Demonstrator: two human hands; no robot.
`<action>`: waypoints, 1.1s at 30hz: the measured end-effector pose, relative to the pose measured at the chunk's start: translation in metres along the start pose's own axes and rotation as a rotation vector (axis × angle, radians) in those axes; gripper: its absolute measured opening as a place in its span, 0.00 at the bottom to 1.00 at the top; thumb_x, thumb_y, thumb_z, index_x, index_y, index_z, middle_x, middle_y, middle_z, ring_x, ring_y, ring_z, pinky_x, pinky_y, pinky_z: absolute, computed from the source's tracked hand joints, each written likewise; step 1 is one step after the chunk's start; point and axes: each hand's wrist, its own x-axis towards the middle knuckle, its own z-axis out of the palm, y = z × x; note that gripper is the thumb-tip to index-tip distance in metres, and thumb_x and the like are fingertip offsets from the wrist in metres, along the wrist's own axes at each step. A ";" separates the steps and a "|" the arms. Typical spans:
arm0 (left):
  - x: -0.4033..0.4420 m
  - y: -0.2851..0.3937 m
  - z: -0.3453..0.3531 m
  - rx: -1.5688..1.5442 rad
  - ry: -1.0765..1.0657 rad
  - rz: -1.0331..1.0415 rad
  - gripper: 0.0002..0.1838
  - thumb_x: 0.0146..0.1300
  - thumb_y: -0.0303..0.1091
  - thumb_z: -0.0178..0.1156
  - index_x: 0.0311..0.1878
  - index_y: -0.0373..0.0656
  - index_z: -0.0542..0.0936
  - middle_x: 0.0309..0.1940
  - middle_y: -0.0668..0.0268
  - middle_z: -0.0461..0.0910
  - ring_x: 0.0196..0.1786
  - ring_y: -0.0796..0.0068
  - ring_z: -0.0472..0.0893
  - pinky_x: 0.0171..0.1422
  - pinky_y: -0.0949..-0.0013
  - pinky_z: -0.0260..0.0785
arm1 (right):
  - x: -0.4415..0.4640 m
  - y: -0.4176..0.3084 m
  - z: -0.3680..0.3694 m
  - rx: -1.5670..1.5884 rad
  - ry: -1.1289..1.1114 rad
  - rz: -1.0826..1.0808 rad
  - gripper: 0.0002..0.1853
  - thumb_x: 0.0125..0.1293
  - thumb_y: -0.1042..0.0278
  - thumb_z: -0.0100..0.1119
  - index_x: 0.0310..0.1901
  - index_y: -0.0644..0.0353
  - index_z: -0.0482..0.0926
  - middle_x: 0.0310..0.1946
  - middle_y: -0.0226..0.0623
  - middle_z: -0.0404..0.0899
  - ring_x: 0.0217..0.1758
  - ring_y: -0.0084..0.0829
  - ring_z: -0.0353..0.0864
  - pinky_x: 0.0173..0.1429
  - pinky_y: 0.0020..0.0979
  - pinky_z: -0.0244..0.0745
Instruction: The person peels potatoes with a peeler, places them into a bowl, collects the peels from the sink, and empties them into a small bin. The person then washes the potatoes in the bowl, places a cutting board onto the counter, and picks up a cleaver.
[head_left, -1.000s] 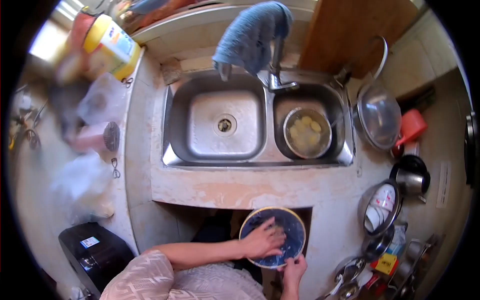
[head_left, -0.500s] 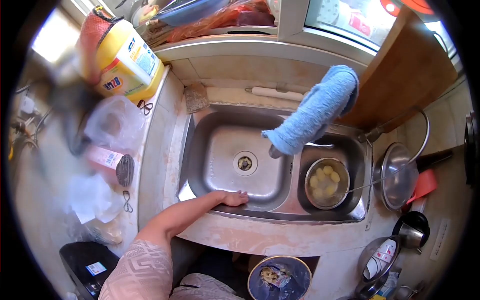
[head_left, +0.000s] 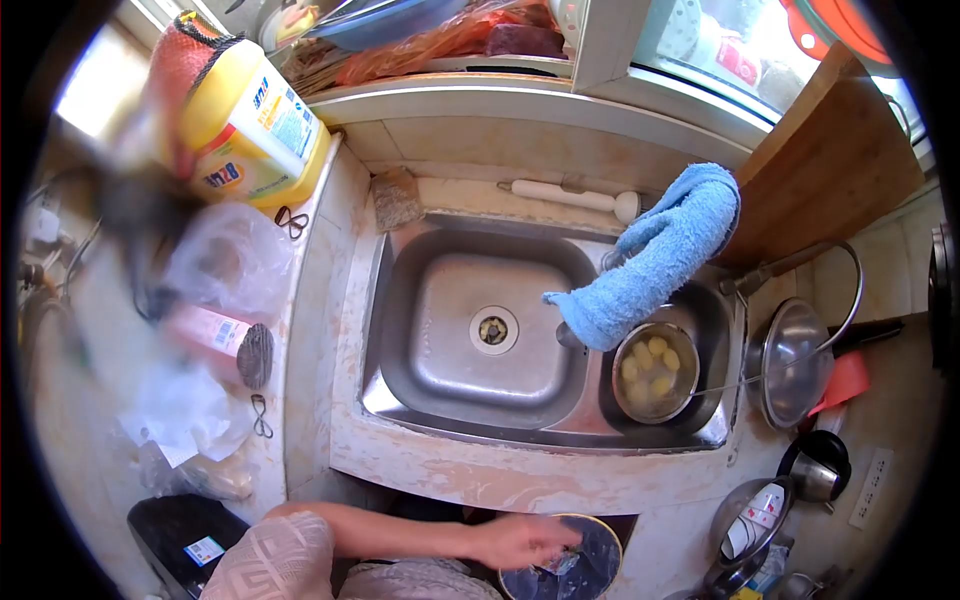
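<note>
My left hand is over the rim of a dark round bin below the counter front. Motion blurs its fingers, so whether they hold anything cannot be made out. Some scraps show in the bin beside the fingertips. My right hand is out of view. Behind the hand is a double steel sink, its large left basin showing a drain strainer with bits of food in it. In the small right basin, a metal pot holds several peeled, potato-like yellow pieces in water.
A blue towel wraps the faucet above the divider. A wooden board leans behind at right; a metal lid stands beside the sink. Bowls are stacked lower right. At left are a yellow jug and plastic bags.
My left hand has left the front of the large basin and moved down and toward me, over the bin. The camera view has shifted slightly.
</note>
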 end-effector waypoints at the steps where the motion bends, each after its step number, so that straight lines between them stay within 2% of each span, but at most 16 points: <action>1: -0.001 0.005 0.010 0.277 -0.057 0.220 0.19 0.66 0.41 0.56 0.55 0.42 0.77 0.53 0.62 0.78 0.58 0.64 0.74 0.65 0.63 0.63 | 0.000 0.001 -0.001 -0.008 -0.009 -0.024 0.03 0.54 0.77 0.52 0.31 0.65 0.75 0.20 0.33 0.71 0.20 0.25 0.65 0.24 0.29 0.62; 2: 0.000 0.001 0.009 0.284 0.054 0.226 0.18 0.65 0.42 0.56 0.53 0.43 0.78 0.50 0.63 0.79 0.55 0.64 0.75 0.62 0.59 0.65 | 0.002 0.005 -0.004 -0.011 -0.009 -0.026 0.03 0.54 0.77 0.52 0.31 0.65 0.75 0.20 0.33 0.71 0.20 0.25 0.65 0.24 0.29 0.62; 3: 0.004 -0.010 -0.005 0.100 0.157 -0.026 0.15 0.63 0.41 0.57 0.49 0.43 0.79 0.46 0.63 0.79 0.49 0.63 0.77 0.56 0.58 0.68 | 0.006 0.011 -0.005 -0.008 -0.004 0.011 0.03 0.54 0.77 0.52 0.30 0.65 0.74 0.20 0.33 0.71 0.19 0.25 0.66 0.24 0.29 0.62; 4: 0.015 -0.048 -0.029 0.307 0.333 0.009 0.13 0.59 0.35 0.60 0.47 0.44 0.79 0.42 0.63 0.79 0.44 0.62 0.77 0.51 0.59 0.69 | 0.008 0.019 -0.004 -0.001 0.003 0.052 0.02 0.54 0.77 0.52 0.29 0.64 0.73 0.19 0.33 0.70 0.19 0.26 0.66 0.23 0.29 0.63; 5: 0.027 -0.062 -0.073 0.407 0.695 0.077 0.11 0.56 0.32 0.60 0.43 0.43 0.80 0.40 0.61 0.80 0.44 0.59 0.78 0.51 0.61 0.69 | 0.009 0.029 -0.005 -0.003 0.004 0.061 0.02 0.54 0.77 0.52 0.29 0.64 0.73 0.19 0.33 0.70 0.19 0.26 0.66 0.23 0.29 0.63; 6: 0.040 -0.073 -0.116 0.522 0.727 -0.205 0.09 0.55 0.31 0.60 0.40 0.42 0.82 0.38 0.58 0.82 0.43 0.57 0.80 0.50 0.61 0.70 | 0.013 0.038 -0.005 0.006 0.010 0.032 0.01 0.54 0.77 0.52 0.29 0.64 0.72 0.19 0.33 0.70 0.19 0.26 0.66 0.23 0.29 0.63; 8: 0.055 -0.152 -0.179 0.634 0.837 -0.381 0.10 0.55 0.32 0.58 0.37 0.40 0.83 0.38 0.53 0.81 0.44 0.54 0.80 0.50 0.57 0.72 | 0.019 0.043 -0.003 0.030 0.022 0.004 0.01 0.54 0.78 0.52 0.28 0.64 0.72 0.19 0.33 0.70 0.18 0.26 0.67 0.23 0.29 0.63; 9: 0.062 -0.161 -0.200 0.651 0.774 -0.535 0.10 0.53 0.33 0.60 0.38 0.41 0.83 0.39 0.53 0.81 0.45 0.54 0.79 0.51 0.57 0.71 | 0.020 0.042 -0.003 0.009 0.022 -0.002 0.01 0.54 0.78 0.52 0.29 0.64 0.72 0.19 0.34 0.70 0.18 0.26 0.67 0.23 0.29 0.64; 11: 0.067 -0.192 -0.221 0.838 0.694 -0.624 0.10 0.51 0.34 0.62 0.36 0.42 0.83 0.38 0.55 0.80 0.45 0.55 0.78 0.51 0.57 0.71 | 0.009 0.032 -0.001 -0.014 0.032 0.017 0.01 0.55 0.78 0.53 0.29 0.64 0.71 0.19 0.34 0.70 0.18 0.27 0.68 0.22 0.30 0.64; 13: 0.072 -0.203 -0.225 0.892 0.655 -0.547 0.10 0.50 0.35 0.63 0.34 0.42 0.82 0.37 0.56 0.80 0.45 0.55 0.77 0.50 0.56 0.71 | -0.001 0.008 0.005 0.044 0.055 0.018 0.01 0.55 0.79 0.52 0.29 0.63 0.71 0.18 0.34 0.70 0.17 0.26 0.68 0.21 0.30 0.64; 17: 0.079 -0.223 -0.222 1.031 0.688 -0.336 0.10 0.47 0.35 0.64 0.31 0.41 0.81 0.33 0.57 0.78 0.42 0.56 0.77 0.48 0.55 0.70 | 0.013 0.066 0.002 0.017 0.086 -0.017 0.02 0.55 0.79 0.52 0.28 0.62 0.70 0.17 0.33 0.69 0.15 0.26 0.66 0.21 0.29 0.62; 21: 0.077 -0.206 -0.222 0.887 0.699 -0.502 0.10 0.45 0.34 0.64 0.31 0.42 0.82 0.32 0.58 0.78 0.42 0.57 0.76 0.48 0.57 0.70 | 0.004 0.041 0.012 0.115 0.069 0.044 0.01 0.56 0.78 0.52 0.29 0.62 0.71 0.16 0.32 0.68 0.15 0.25 0.65 0.21 0.28 0.62; 23: 0.069 -0.183 -0.219 0.837 0.732 -0.433 0.11 0.44 0.36 0.65 0.31 0.42 0.83 0.35 0.59 0.78 0.44 0.56 0.75 0.48 0.55 0.69 | -0.004 0.026 0.015 0.103 0.057 -0.122 0.02 0.56 0.78 0.52 0.28 0.62 0.70 0.16 0.31 0.67 0.15 0.25 0.66 0.21 0.28 0.62; 27: 0.048 -0.094 -0.182 0.979 0.705 0.033 0.13 0.43 0.33 0.68 0.35 0.43 0.81 0.53 0.60 0.75 0.49 0.55 0.75 0.55 0.55 0.68 | 0.010 0.061 0.019 0.148 0.036 -0.101 0.05 0.56 0.77 0.52 0.25 0.62 0.68 0.16 0.32 0.68 0.16 0.26 0.67 0.21 0.30 0.65; 29: 0.036 -0.076 -0.144 0.699 0.642 0.094 0.14 0.45 0.31 0.68 0.37 0.42 0.80 0.57 0.58 0.74 0.53 0.57 0.76 0.58 0.59 0.68 | 0.011 0.061 0.022 0.138 0.018 -0.115 0.05 0.56 0.78 0.52 0.25 0.62 0.68 0.16 0.33 0.68 0.16 0.26 0.69 0.21 0.30 0.65; 33: 0.020 -0.007 -0.042 0.128 0.299 -0.122 0.14 0.49 0.28 0.64 0.41 0.40 0.75 0.55 0.55 0.75 0.55 0.64 0.76 0.55 0.65 0.70 | 0.031 0.091 0.031 0.116 0.025 -0.209 0.03 0.55 0.79 0.52 0.27 0.63 0.70 0.17 0.33 0.70 0.16 0.27 0.70 0.21 0.30 0.66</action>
